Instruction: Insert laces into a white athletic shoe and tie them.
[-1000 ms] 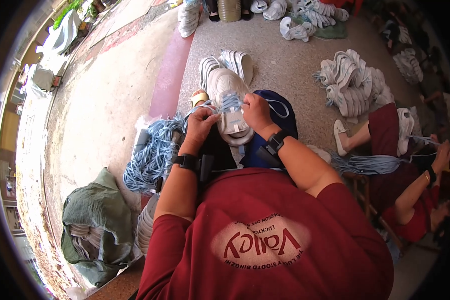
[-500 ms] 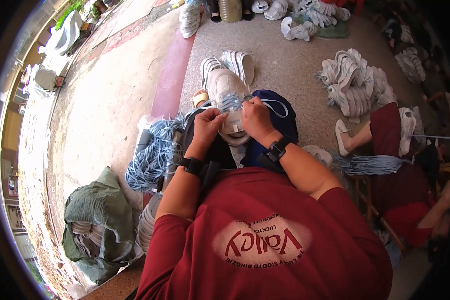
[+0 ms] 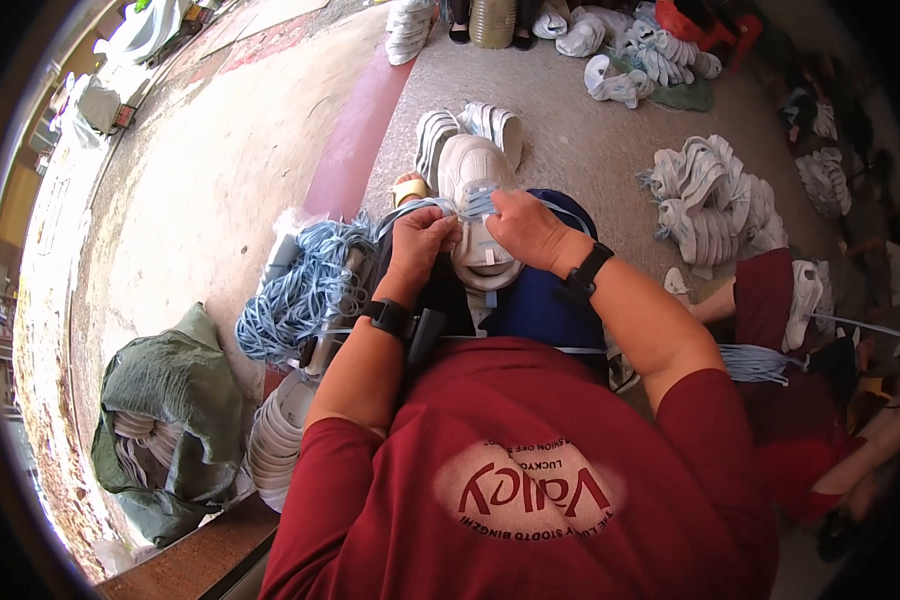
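A white sneaker (image 3: 475,165) rests on my lap with its toe pointing away from me. Light blue shoelace (image 3: 481,201) crosses its upper part in several rows. My left hand (image 3: 422,243) is closed beside the shoe's left edge, thumb and finger pinched on the lace, whose length trails off to the left. Against the right side of the lacing, my right hand (image 3: 532,230) is closed with its fingers curled on the lace; the fingertips are partly hidden. A big tangle of blue laces (image 3: 305,300) lies by my left thigh.
Stacked white shoes (image 3: 492,130) stand just beyond my lap. More shoe piles lie at right (image 3: 705,200) and far right back (image 3: 660,55). A green cloth sack (image 3: 175,400) and stacked shoes (image 3: 280,430) are at my left. Another person's leg (image 3: 760,295) shows at right.
My right hand has moved in toward the lacing, and the lace loop that stuck out to its right has shrunk back. My left hand stays by the shoe's left edge. The view has shifted slightly.
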Demonstrator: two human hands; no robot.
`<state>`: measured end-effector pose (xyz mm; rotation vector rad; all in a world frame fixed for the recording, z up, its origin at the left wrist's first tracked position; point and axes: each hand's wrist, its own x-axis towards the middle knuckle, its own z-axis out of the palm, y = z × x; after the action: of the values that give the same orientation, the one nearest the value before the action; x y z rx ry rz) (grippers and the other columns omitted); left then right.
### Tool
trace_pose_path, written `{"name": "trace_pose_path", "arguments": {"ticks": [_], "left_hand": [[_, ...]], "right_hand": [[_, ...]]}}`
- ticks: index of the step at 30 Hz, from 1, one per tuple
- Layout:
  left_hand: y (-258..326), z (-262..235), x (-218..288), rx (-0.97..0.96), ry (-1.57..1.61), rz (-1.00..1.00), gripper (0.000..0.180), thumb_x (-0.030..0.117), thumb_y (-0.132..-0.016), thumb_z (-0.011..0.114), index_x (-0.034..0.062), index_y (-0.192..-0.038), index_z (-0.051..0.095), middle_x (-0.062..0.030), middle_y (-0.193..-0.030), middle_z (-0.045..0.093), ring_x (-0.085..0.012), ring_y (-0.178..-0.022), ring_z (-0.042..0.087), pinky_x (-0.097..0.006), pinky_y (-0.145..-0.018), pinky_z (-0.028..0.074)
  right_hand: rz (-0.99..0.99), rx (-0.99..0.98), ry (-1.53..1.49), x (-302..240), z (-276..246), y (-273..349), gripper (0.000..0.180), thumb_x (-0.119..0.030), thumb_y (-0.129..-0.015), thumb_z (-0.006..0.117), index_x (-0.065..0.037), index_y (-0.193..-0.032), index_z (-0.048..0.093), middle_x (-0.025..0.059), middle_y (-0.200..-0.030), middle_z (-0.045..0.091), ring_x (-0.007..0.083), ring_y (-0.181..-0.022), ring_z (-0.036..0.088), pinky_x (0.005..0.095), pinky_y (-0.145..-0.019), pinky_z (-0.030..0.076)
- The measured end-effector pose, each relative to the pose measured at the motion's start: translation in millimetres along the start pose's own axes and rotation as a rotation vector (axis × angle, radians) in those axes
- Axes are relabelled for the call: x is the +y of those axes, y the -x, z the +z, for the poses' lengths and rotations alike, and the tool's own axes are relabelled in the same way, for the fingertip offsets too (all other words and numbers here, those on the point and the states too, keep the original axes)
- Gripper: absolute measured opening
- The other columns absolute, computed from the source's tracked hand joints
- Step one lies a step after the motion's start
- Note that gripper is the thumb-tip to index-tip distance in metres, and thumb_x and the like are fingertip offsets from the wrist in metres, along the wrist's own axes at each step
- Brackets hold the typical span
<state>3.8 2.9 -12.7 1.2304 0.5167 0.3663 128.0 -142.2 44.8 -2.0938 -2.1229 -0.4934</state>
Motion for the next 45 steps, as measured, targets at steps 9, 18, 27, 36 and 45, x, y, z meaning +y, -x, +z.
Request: {"name": "trace_pose_path", "arguments": {"ticks": [9, 18, 27, 36, 45], "left_hand": [[-10.5, 3.2, -9.1, 0.002, -0.002, 0.019, 0.015, 0.008, -0.082, 0.061, 0.0029, -0.068, 0.056, -0.0009, -0.060, 0.055, -0.0073, -0.051, 0.048, -0.020, -0.047, 0.039], [-17.3, 10.7, -17.4, 0.207, -0.528, 0.128, 0.015, 0.014, -0.075, 0.067, 0.0009, -0.070, 0.061, -0.0064, -0.060, 0.058, -0.0142, -0.053, 0.053, -0.028, -0.052, 0.042], [11.7, 23.6, 2.5, 0.051, -1.297, 0.407, 0.018, 0.019, -0.078, 0.058, 0.0025, -0.086, 0.062, -0.0177, -0.084, 0.059, -0.0339, -0.080, 0.059, -0.042, -0.071, 0.047], [-2.0, 4.8, -16.1, 0.084, -0.804, 0.324, 0.016, 0.015, -0.079, 0.056, 0.0016, -0.083, 0.065, -0.0177, -0.086, 0.062, -0.0366, -0.081, 0.058, -0.040, -0.072, 0.047], [4.8, 5.4, -11.3, 0.152, -0.364, 0.200, 0.017, 0.013, -0.078, 0.065, -0.0030, -0.074, 0.062, -0.0077, -0.065, 0.062, -0.0105, -0.058, 0.057, -0.026, -0.056, 0.045]], "right_hand": [[0.212, 0.263, -0.549, -22.6, 15.1, -4.0, 0.005, -0.003, -0.071, 0.053, -0.004, -0.066, 0.053, 0.0136, -0.076, 0.051, 0.0315, -0.072, 0.053, 0.0387, -0.066, 0.044], [0.326, 0.221, -0.483, -17.8, 42.9, 0.5, 0.019, 0.003, -0.073, 0.052, -0.003, -0.087, 0.065, 0.0127, -0.079, 0.055, 0.0291, -0.079, 0.055, 0.0360, -0.071, 0.046], [0.375, 0.173, -0.455, -21.6, 41.5, -2.4, 0.013, -0.003, -0.072, 0.056, -0.006, -0.082, 0.064, 0.0117, -0.080, 0.054, 0.0288, -0.080, 0.053, 0.0368, -0.072, 0.043], [0.363, 0.199, -0.206, -35.5, 44.0, -20.4, 0.006, -0.008, -0.071, 0.055, -0.007, -0.071, 0.061, 0.0124, -0.079, 0.054, 0.0281, -0.080, 0.052, 0.0387, -0.070, 0.040], [0.516, 0.446, -1.594, -21.4, -25.8, 45.7, 0.020, -0.011, -0.088, 0.052, -0.002, -0.070, 0.051, 0.0117, -0.086, 0.062, 0.0137, -0.071, 0.054, 0.0255, -0.070, 0.045]]}}
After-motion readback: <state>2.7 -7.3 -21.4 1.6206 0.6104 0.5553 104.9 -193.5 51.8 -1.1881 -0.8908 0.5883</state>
